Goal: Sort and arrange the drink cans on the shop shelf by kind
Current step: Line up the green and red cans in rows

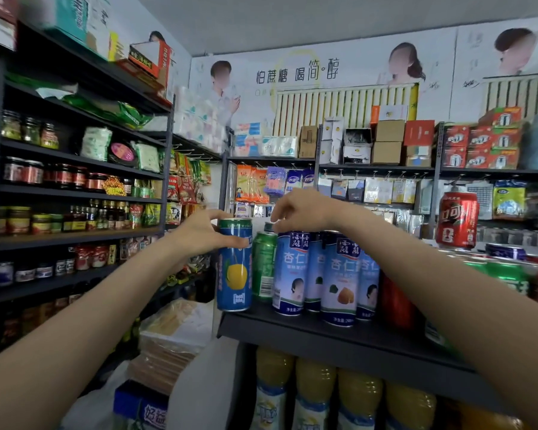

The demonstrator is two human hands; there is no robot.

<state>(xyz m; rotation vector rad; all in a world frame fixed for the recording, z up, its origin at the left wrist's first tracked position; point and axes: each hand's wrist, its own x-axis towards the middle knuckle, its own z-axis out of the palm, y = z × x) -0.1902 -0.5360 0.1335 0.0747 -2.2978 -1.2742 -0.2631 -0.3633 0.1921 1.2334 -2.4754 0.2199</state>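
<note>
Below the hands, yellow drink bottles (316, 395) fill the lower shelf. The left hand (199, 234) grips a tall blue can (234, 264) — yellow fruit printed on it — at the shelf (323, 332) edge. The right hand (302, 211) pinches a green can's (264, 266) top, beside pale blue cans (339, 280). Farther right, a red can (457, 221).

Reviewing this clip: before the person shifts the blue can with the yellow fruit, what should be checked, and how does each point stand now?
1. Left hand grips the blue can near its top: ok.
2. Blue can upright: ok.
3. Blue can well back on the shelf: not ok, it stands at the left front corner.
4. Right hand has hold of the can top behind the green can: cannot tell, fingertips are on it but the grip is hidden.
5. Like kinds grouped: not ok, the green can stands between the blue can and the almond-drink cans.
</note>
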